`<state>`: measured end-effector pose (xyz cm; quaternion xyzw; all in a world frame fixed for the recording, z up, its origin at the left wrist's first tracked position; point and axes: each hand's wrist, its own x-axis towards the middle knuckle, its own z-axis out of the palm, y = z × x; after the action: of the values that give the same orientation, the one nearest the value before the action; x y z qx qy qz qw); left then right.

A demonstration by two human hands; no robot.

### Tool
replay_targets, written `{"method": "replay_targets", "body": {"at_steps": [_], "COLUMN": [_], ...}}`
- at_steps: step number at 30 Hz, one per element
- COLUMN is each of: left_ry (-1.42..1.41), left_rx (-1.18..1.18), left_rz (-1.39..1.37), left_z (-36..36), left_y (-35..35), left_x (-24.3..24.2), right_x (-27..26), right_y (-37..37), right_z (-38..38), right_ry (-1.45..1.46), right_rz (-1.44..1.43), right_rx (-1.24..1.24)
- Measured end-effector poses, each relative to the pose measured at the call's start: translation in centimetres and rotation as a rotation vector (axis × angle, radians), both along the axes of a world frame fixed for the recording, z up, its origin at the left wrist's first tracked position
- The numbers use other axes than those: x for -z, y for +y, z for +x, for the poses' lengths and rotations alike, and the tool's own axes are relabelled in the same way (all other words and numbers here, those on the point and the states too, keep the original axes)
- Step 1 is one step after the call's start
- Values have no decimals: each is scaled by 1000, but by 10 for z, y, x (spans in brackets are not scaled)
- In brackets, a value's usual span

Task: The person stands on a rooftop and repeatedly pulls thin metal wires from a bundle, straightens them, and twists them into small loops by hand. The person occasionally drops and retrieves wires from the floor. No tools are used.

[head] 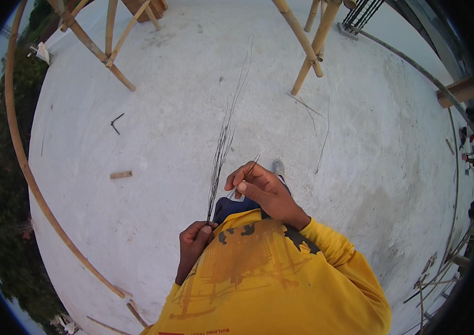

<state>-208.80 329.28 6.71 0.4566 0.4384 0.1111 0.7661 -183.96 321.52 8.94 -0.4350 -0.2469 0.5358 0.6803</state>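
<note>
My left hand (197, 239) is closed near my waist around one end of a bundle of thin dark wires (219, 161). The bundle fans out away from me, and a few strands reach much farther than the others. Raised to the right of it, my right hand (264, 190) has its fingers curled, with a few short wire pieces (254, 161) between thumb and fingers. Their tips stick out above the knuckles and below the thumb. Beneath both hands lies a pale concrete slab (170, 138).
Bamboo trestle legs (310, 58) stand ahead on the right, and more bamboo poles (109, 58) on the left. Loose wire (324, 142), a bent dark rod (115, 123) and a wood offcut (121, 174) lie on the slab. A bamboo rail (38, 188) runs along the left edge, with trees beyond.
</note>
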Motion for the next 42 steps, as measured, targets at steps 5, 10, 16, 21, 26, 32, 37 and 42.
{"method": "replay_targets", "body": {"at_steps": [5,10,16,21,26,32,37,42], "left_ry": [-37,3,74,155,347,425,217,40], "left_rx": [-1,20,152,133,15,-292,-242,-74], "left_rz": [-11,-22,136,323,565,563,563,534], "left_z": [0,-5,-41,-105,-192,-247,-169,-61], "left_y": [-1,-3,15,54,101,131,130,96], "left_x": [0,5,49,112,161,154,101,48], "right_x": [3,-3,-29,-57,-100,-131,-83,-36], "right_y": [2,0,-21,-62,-112,-124,-59,-9], "right_z": [-3,43,138,220,286,286,203,126], "right_ry": [-183,-146,-271,-380,-467,-663,-777,-674], "right_rz": [23,17,106,201,323,286,90,33], "right_rx": [101,359,568,700,757,836,788,757]}}
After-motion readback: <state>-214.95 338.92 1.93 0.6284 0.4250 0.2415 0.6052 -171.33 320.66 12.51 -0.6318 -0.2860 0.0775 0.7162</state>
